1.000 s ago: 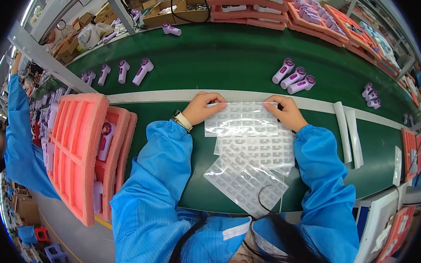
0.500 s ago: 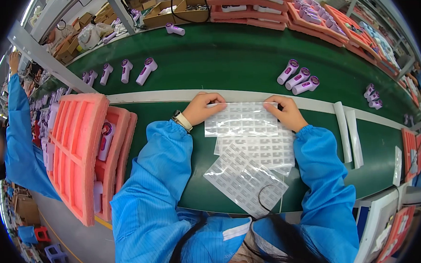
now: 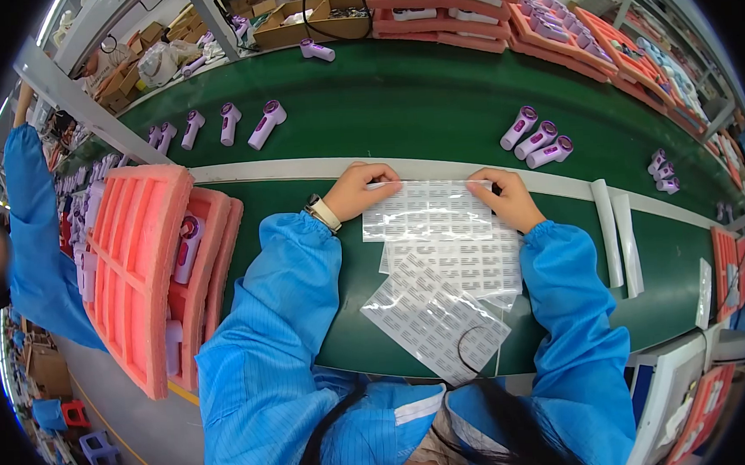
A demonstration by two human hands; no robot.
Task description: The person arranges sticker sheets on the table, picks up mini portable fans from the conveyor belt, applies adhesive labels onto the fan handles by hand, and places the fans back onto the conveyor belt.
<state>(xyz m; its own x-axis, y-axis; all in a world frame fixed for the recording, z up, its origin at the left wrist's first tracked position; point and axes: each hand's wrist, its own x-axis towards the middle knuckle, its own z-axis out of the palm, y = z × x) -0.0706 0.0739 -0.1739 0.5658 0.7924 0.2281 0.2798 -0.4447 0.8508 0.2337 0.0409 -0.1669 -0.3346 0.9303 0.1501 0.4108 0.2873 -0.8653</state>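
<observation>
Both hands hold the top edge of a glossy label sheet (image 3: 426, 213) printed with rows of small text. My left hand (image 3: 364, 191) pinches its upper left corner, thumb along the edge. At the upper right corner, my right hand (image 3: 505, 197) is closed on the same sheet. Beneath it lies another label sheet (image 3: 475, 265), partly covered. A third label sheet (image 3: 432, 318) lies askew nearer my body, with a thin dark strand curving over its lower part.
Pink foam trays (image 3: 139, 278) stand tilted at my left, with a purple-white handheld device (image 3: 188, 249) in one. More such devices (image 3: 543, 143) lie on the green conveyor belt (image 3: 365, 98). Rolled white sheets (image 3: 617, 236) lie at right. A co-worker's blue sleeve (image 3: 35, 225) reaches up at far left.
The devices on the belt have shifted slightly to the right. The co-worker's raised arm at far left has moved a little. My hands and the label sheets stay where they were.
</observation>
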